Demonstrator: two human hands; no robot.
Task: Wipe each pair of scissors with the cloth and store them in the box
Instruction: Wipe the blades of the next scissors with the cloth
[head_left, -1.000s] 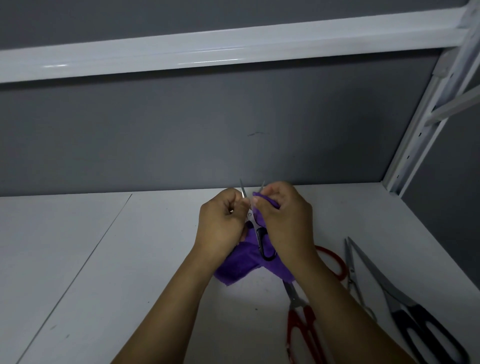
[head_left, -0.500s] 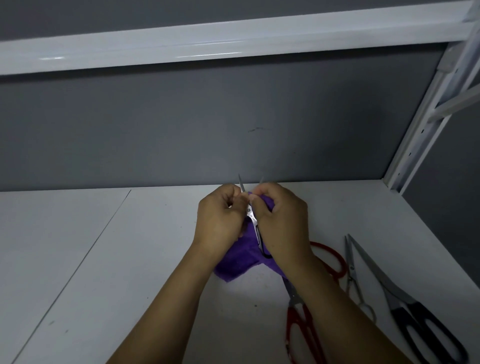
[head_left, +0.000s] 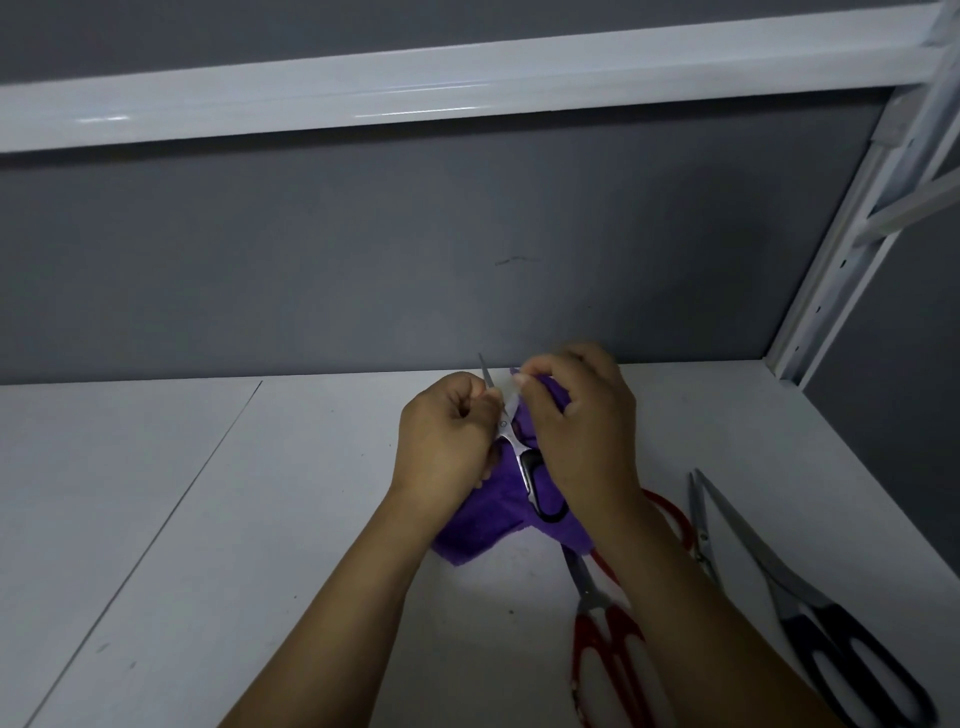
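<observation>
- Since the frame half a second before, the right hand (head_left: 582, 436) had slid up the far blade, and its pinch now covered the tip that showed earlier.
- At that moment the small scissors (head_left: 511, 436) were held between both hands just above the table (head_left: 208, 519). The blades were parted and pointing away, and the black handle loop hung toward the person.
- On the left hand (head_left: 447, 447) the fingers were curled and pinched the near blade by the pivot. I judged this was to keep the blades spread and steady.
- Fingers of the right hand were clenched on a fold of the purple cloth (head_left: 483, 525) wrapped round the other blade, and the rest of the cloth draped beneath both hands.
- Off to the right lay the red-handled scissors (head_left: 608, 639), partly under the forearm, then the thin silver scissors (head_left: 701, 525) and the black-handled scissors (head_left: 831, 639), probably waiting their turn.
- No box was in sight.
</observation>
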